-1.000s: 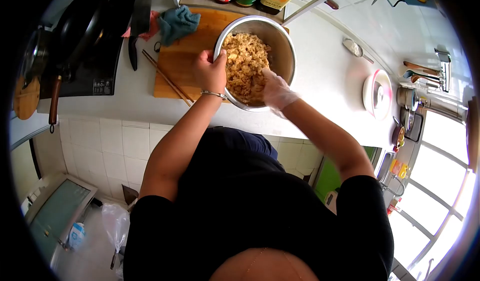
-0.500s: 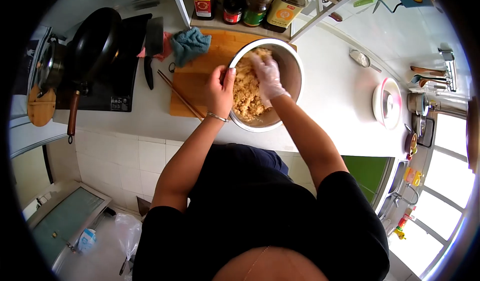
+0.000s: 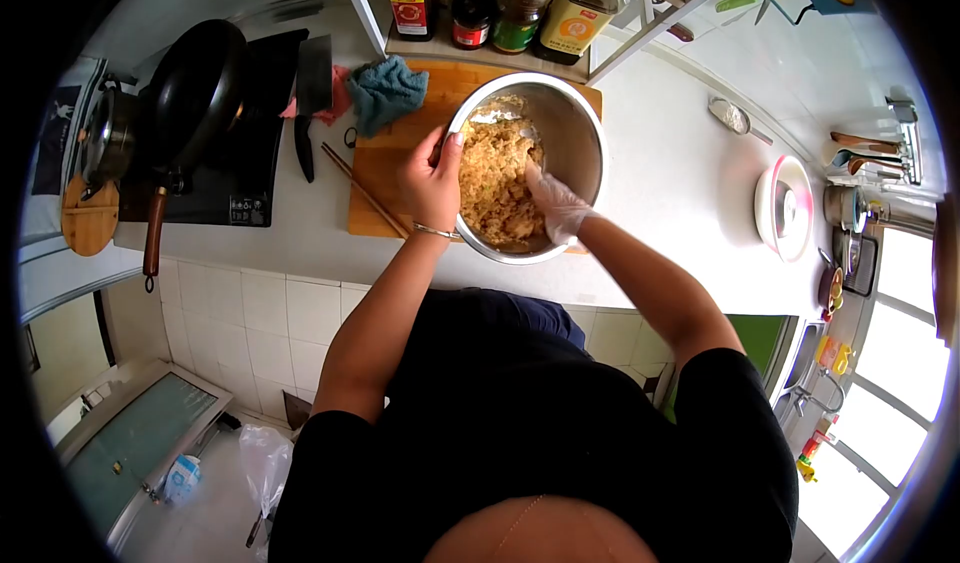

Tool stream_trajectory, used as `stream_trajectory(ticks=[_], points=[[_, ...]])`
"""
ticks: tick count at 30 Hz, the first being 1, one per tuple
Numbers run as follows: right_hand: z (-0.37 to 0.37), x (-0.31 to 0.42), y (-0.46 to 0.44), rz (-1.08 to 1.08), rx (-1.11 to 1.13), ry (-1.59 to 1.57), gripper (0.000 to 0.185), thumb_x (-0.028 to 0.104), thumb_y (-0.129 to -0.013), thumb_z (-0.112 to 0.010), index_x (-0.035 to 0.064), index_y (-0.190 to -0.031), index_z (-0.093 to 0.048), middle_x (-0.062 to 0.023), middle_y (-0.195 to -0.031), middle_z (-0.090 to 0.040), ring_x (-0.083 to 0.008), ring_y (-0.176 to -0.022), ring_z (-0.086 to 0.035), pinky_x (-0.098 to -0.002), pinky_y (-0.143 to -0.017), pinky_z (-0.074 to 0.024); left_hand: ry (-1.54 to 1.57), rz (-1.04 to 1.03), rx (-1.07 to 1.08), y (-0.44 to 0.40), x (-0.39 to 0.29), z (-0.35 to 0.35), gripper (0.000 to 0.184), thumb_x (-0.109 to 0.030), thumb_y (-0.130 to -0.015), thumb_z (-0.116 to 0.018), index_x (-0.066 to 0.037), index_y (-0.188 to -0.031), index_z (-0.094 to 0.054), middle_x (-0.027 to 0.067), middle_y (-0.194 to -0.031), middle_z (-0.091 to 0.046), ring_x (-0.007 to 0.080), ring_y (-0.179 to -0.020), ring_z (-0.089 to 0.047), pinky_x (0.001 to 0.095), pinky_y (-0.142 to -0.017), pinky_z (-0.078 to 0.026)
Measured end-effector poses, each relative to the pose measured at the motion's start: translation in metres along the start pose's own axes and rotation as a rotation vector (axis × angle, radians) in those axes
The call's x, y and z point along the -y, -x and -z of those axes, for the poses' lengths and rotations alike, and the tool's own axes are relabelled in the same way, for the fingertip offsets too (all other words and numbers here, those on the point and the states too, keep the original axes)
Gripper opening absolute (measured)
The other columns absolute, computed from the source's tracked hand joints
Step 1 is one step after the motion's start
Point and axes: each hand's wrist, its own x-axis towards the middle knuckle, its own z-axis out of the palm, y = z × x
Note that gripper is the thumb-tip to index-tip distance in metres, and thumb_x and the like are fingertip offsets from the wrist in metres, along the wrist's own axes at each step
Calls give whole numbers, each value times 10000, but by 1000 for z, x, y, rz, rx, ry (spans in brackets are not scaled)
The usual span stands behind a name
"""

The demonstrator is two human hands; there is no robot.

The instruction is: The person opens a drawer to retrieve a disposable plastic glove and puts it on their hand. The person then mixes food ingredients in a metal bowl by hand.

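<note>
A steel mixing bowl (image 3: 578, 133) holds a pale brown, crumbly, moist-looking mixture (image 3: 495, 178), perhaps minced meat. My left hand (image 3: 432, 181), with a bracelet at the wrist, grips the bowl's left rim, thumb over the edge and fingers outside. Inside the bowl's lower right, my right hand (image 3: 560, 208) wears a clear plastic glove. Its fingers are sunk into the right side of the mixture and mostly hidden, so their closing does not show. Beneath the bowl lies a wooden cutting board (image 3: 385, 198).
Chopsticks (image 3: 365, 191) lean across the board's left edge, near a blue-green cloth (image 3: 385, 95) and a cleaver (image 3: 313, 78). A wok (image 3: 200, 83) stands on the cooktop. Bottles (image 3: 580, 23) line the back shelf. At right are a scoop (image 3: 735, 115) and a white basin (image 3: 785, 208).
My gloved right hand has moved down and toward the near right side of the bowl. The mixture has shifted and looks more clumped. My left hand keeps its hold on the rim.
</note>
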Motion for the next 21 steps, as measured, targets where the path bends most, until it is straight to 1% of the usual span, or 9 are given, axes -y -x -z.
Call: stream_trajectory(ticks=[3,5,8,10,12,15,16,18,21], points=[[19,12,13,198,301,698,777,437,-845,-650,61,-1423,-292,-180,-1396,-408,-282,-1279,-394,-391,-1078,-310,-22,1,19,2,-1,-2,326,-217,-900,-651,60,-1073,-636,-4,-742,-623,38,-644,-496,209,-581,-424],[6,34,13,2,494,-328,769,451,-849,-639,25,-1404,-321,-164,-1385,-421,-265,-1266,-412,-357,-1063,-326,-76,-13,44,3,2,4,346,-227,-901,-650,68,-1080,-629,7,-759,-631,46,-660,-508,220,-598,-436],[37,32,-11,665,232,629,462,230,-923,-519,-7,-1306,-417,-212,-1128,-582,-317,-883,-611,-367,-811,-505,-105,-11,55,3,-3,11,353,-222,-901,-649,76,-1088,-624,22,-784,-646,56,-678,-527,226,-621,-446],[33,43,9,650,138,806,453,191,-908,-529,-14,-1295,-414,-213,-1086,-593,-327,-811,-619,-394,-772,-523,-107,-12,55,0,-1,13,344,-218,-901,-648,63,-1100,-626,30,-815,-662,62,-697,-543,226,-642,-453],[27,16,12,752,-117,853,319,141,-895,-509,25,-1192,-509,-191,-979,-606,-320,-777,-618,-406,-743,-533,-81,-12,23,0,2,12,335,-216,-901,-647,55,-1098,-630,29,-815,-663,62,-700,-546,225,-644,-454],[-8,4,19,567,324,1212,80,108,-835,-571,47,-860,-616,-105,-902,-600,-248,-827,-628,-355,-719,-548,-60,-6,-18,-1,3,9,322,-215,-900,-647,40,-1098,-638,23,-807,-662,60,-700,-546,221,-642,-453],[-11,16,24,565,325,1208,80,108,-835,-571,47,-860,-616,-105,-902,-600,-248,-827,-628,-355,-719,-548,-64,-1,-25,-1,3,9,318,-216,-900,-648,32,-1099,-641,18,-799,-659,58,-697,-543,218,-639,-452],[-14,37,24,1118,338,1408,157,164,-862,-593,97,-996,-642,-108,-889,-617,-261,-818,-632,-378,-721,-555,-82,21,15,-3,6,12,327,-219,-898,-650,31,-1109,-638,20,-795,-660,58,-696,-543,217,-640,-452],[-3,64,-5,1001,54,1567,224,212,-795,-672,135,-1005,-656,-66,-959,-671,-255,-966,-634,-330,-767,-550,-123,34,43,-3,11,17,343,-232,-889,-661,9,-1133,-637,41,-813,-676,55,-715,-555,219,-658,-458]])
